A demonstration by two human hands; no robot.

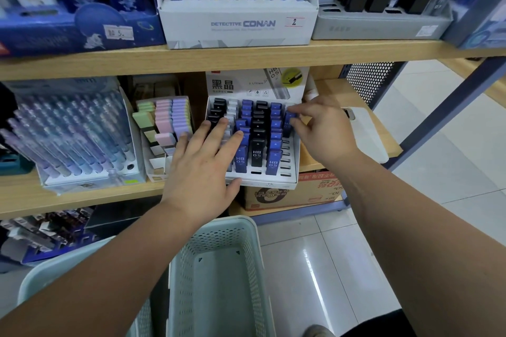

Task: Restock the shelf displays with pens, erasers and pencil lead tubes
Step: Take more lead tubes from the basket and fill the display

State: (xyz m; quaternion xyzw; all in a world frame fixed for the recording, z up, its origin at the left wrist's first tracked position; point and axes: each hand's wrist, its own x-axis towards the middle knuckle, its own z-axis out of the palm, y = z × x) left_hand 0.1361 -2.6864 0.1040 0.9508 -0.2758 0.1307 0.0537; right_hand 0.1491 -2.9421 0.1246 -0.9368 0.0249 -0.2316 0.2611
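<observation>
A white display box (290, 182) of pencil lead tubes stands on the middle shelf, holding rows of blue, black and white tubes marked HB 0.5. My left hand (204, 164) lies flat with straight fingers over the tubes on the box's left side, thumb at its front edge. My right hand (319, 127) pinches a blue lead tube (289, 119) at the far right column of the box. Left of the box stands a tray of pastel erasers (167, 120), and further left a display of pens (74, 131).
A pale green perforated basket (219, 276) sits below my arms on the floor side. The upper shelf carries a Detective Conan box (238, 26) and dark pen boxes. A cardboard carton (295, 193) sits under the lead display. A white object (367, 128) lies on the shelf's right end.
</observation>
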